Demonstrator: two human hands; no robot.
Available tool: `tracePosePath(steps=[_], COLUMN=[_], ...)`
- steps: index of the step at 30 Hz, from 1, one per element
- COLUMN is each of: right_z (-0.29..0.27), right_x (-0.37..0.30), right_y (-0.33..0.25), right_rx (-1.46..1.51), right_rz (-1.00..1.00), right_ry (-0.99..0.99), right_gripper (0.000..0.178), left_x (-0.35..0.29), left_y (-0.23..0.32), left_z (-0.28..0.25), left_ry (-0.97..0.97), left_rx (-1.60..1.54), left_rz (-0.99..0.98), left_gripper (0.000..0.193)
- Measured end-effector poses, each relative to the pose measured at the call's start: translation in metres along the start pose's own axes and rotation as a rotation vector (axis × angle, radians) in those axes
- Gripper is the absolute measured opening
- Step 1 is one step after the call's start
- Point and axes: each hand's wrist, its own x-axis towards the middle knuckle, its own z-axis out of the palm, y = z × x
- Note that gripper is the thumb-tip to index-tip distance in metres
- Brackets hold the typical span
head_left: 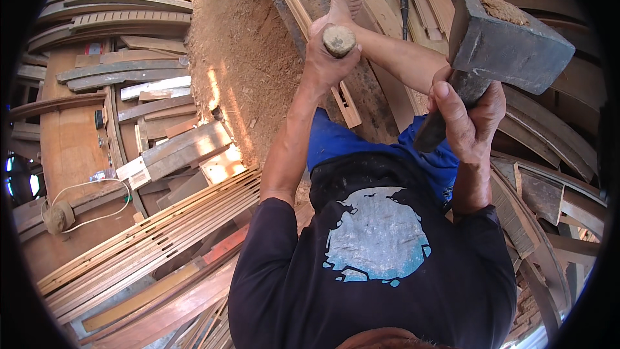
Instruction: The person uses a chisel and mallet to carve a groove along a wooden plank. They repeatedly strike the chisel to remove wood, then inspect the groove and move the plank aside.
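Observation:
My left hand (pixel 326 64) is wrapped round an upright wooden handle (pixel 339 40), whose worn round end faces up. Whatever is below that handle is hidden by the fist. At the right, my right hand (pixel 471 119) grips the short dark handle of a mallet (pixel 516 45) and holds it raised. Its head is a heavy dark block with rough, worn wood showing on one face. A narrow wooden strip (pixel 347 106) with slots cut near its end lies below my left hand. My bare leg (pixel 400 58) is bent across the boards, with the foot just beyond that hand.
A slim dark tool (pixel 404 13) lies on planks beyond my leg. Stacked boards (pixel 129 19) and long grooved strips (pixel 161 232) cover the left side. Curved timber (pixel 549 129) is piled at the right. Sawdust-covered ground (pixel 239 45) runs between the stacks.

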Motion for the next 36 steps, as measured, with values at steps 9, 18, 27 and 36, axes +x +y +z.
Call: tracePosePath(steps=[9, 18, 27, 36], right_z=[0.007, 0.032, 0.038, 0.041], right_x=[0.006, 0.035, 0.030, 0.024], right_y=[-0.007, 0.037, 0.004, 0.071], right_rx=[0.097, -0.655, -0.110, -0.397], right_rz=[0.023, 0.120, -0.213, -0.037], right_ry=[0.088, -0.526, -0.104, -0.503], right_gripper=[0.025, 0.031, 0.027, 0.032], left_x=[-0.005, -0.032, -0.046, -0.059], left_y=[0.013, 0.030, 0.017, -0.016], left_z=[0.004, -0.001, -0.012, 0.004], left_ry=[0.106, 0.018, 0.071, 0.062], left_rx=[-0.033, 0.021, -0.018, -0.048], left_rz=[0.008, 0.030, -0.116, 0.058], left_gripper=[0.029, 0.028, 0.024, 0.040])
